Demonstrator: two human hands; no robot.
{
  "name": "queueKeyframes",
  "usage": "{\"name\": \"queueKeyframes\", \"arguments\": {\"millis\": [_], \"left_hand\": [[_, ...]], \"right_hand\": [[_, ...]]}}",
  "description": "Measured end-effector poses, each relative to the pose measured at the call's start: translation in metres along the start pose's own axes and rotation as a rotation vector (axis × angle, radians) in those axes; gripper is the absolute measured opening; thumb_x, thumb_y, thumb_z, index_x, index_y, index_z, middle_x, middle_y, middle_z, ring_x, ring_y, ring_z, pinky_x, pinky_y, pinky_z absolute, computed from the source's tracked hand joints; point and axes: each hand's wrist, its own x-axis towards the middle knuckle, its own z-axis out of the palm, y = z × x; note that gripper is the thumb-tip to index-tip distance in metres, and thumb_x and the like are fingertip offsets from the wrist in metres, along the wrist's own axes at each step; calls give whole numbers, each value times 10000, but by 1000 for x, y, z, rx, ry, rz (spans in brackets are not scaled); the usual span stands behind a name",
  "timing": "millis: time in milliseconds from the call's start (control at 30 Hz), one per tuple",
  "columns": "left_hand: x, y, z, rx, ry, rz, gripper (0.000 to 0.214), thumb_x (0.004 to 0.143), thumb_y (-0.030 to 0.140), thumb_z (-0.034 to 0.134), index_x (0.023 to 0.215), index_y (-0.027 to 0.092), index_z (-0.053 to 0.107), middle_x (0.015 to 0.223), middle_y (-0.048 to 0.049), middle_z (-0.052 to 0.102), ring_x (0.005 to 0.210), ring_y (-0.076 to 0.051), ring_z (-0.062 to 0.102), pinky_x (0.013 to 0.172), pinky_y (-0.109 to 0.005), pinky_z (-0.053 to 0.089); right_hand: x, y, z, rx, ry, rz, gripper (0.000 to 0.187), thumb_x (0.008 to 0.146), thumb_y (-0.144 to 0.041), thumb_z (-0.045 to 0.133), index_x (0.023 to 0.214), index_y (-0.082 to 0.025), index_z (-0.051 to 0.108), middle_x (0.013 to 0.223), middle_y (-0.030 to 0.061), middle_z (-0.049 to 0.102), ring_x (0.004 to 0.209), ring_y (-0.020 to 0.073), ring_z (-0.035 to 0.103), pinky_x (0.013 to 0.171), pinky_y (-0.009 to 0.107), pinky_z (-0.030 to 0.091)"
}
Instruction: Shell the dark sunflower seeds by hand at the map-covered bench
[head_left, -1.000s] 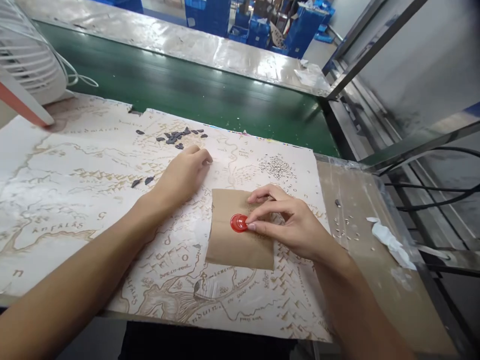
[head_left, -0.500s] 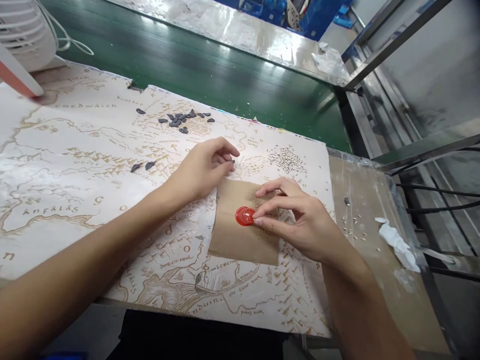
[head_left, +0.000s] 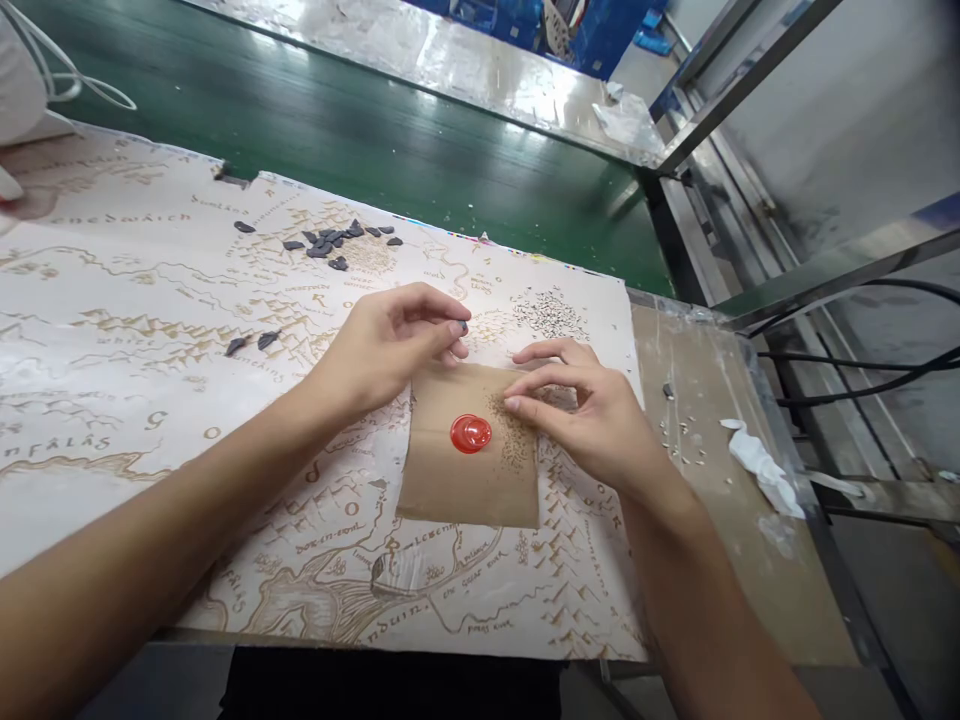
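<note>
A glossy red wax seal [head_left: 471, 433] lies on a rectangle of brown kraft paper [head_left: 469, 490], which rests on a large printed parchment-style map [head_left: 135, 400]. My right hand [head_left: 581, 410] sits just right of the seal, its fingertips on the paper, apart from the wax and holding nothing. My left hand [head_left: 390, 345] hovers above the paper's top edge, with a small dark flake [head_left: 460, 327] pinched at its fingertips. Further left, a pair of dark flakes [head_left: 251, 342] lies on the map, and a cluster of them [head_left: 322, 242] sits near the top edge.
A pile of pale seeds [head_left: 551, 315] lies on the map's right side, with more on the bare board [head_left: 697, 540]. A crumpled white tissue [head_left: 761, 465] is near the board's edge. A green conveyor belt [head_left: 375, 150] runs behind the map, and black cables [head_left: 862, 370] hang at right.
My right hand has let go of the red seal and moved right across the paper. My left hand has taken up the dark flake. The view has shifted slightly.
</note>
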Motion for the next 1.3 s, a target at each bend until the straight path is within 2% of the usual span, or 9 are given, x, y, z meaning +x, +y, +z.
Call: {"name": "queueKeyframes", "arguments": {"millis": [100,200,333,433,500,633,800,1000,1300], "left_hand": [[-3,-2,1,-54,-1,-45,173,923,165,891,1072,134,809,876,-70,838,792,-187,820,870,-358,704],[-6,-3,4,-74,-17,-84,164,930,200,899,1054,140,810,888,-75,851,817,-195,835,906,-367,707],[-11,-2,11,-103,-119,-109,147,942,219,900,1048,152,825,860,-68,858,799,-188,835,876,-349,716],[-16,1,17,-126,-169,-109,152,922,234,932,1011,163,831,860,-63,860,812,-195,839,851,-344,722],[-19,2,20,-137,-181,-110,170,914,256,952,1004,166,839,883,-66,866,833,-200,844,858,-346,727],[-21,1,24,-173,-196,-113,195,896,264,974,1014,168,853,900,-64,873,856,-202,854,878,-345,734],[-23,1,26,-206,-179,-111,205,879,264,988,983,170,839,893,-59,875,858,-202,862,858,-328,737],[-23,4,26,-194,-179,-144,254,860,315,1014,973,174,836,896,-73,878,872,-226,871,878,-355,743],[-23,4,26,-208,-185,-163,135,895,200,949,979,172,847,868,-62,874,858,-209,868,890,-334,736]], "right_hand": [[-1,-1,4,-113,-63,-52,77,966,-279,891,919,-338,903,1357,72,765,1415,368,596,1244,643,456],[-1,-4,4,-70,-48,-48,77,958,-271,899,918,-337,901,1347,71,777,1395,360,621,1247,644,471],[1,-7,4,364,86,68,50,929,-309,946,924,-318,897,1289,69,806,1321,323,733,1210,585,578],[2,-13,7,682,100,192,135,885,-374,992,902,-301,881,1327,58,819,1319,326,777,1188,579,640],[2,-17,11,771,92,238,211,846,-423,1022,884,-288,865,1357,59,826,1335,337,782,1175,590,660],[1,-18,18,791,100,245,255,828,-449,1037,863,-283,845,1354,59,842,1365,335,766,1162,590,669],[1,-16,22,794,107,228,193,830,-408,1035,874,-307,876,1320,39,847,1287,290,786,1155,540,671],[2,-17,24,755,131,216,230,804,-435,1044,876,-307,866,1290,48,846,1274,300,780,1140,546,677],[1,-15,25,740,139,182,162,841,-384,1017,891,-317,879,1256,38,844,1248,283,778,1156,534,665]]}}
